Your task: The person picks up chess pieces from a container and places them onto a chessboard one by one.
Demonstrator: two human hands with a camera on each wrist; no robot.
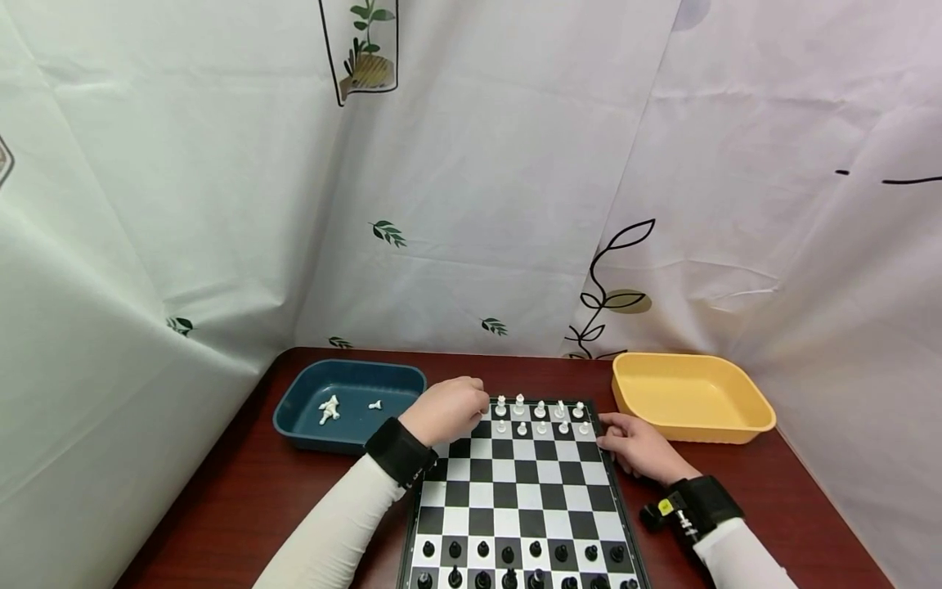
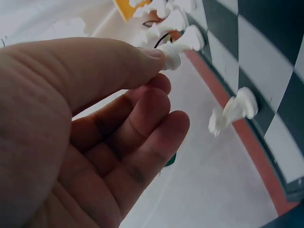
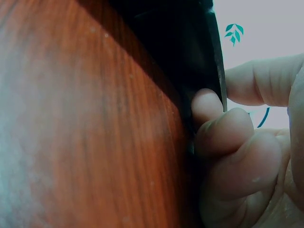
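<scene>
My left hand (image 1: 450, 409) is over the far left part of the chessboard (image 1: 504, 472). In the left wrist view, its thumb and index finger pinch a white chess piece (image 2: 171, 57), whose round base shows while the fingers hide the rest. Another white piece (image 2: 235, 111) stands apart on the board nearby. My right hand (image 1: 643, 446) grips the board's right edge near the far corner; in the right wrist view the thumb lies over the rim (image 3: 219, 61) and the other fingers curl against the side. Several white pieces (image 1: 540, 409) stand in two rows at the far end.
Black pieces (image 1: 508, 556) fill two rows at the near end. A blue tray (image 1: 346, 366) at left holds a few white pieces (image 1: 329, 409). A yellow tray (image 1: 680, 376) stands at the right. White patterned cloth (image 1: 471, 188) hangs behind the brown table (image 1: 221, 499).
</scene>
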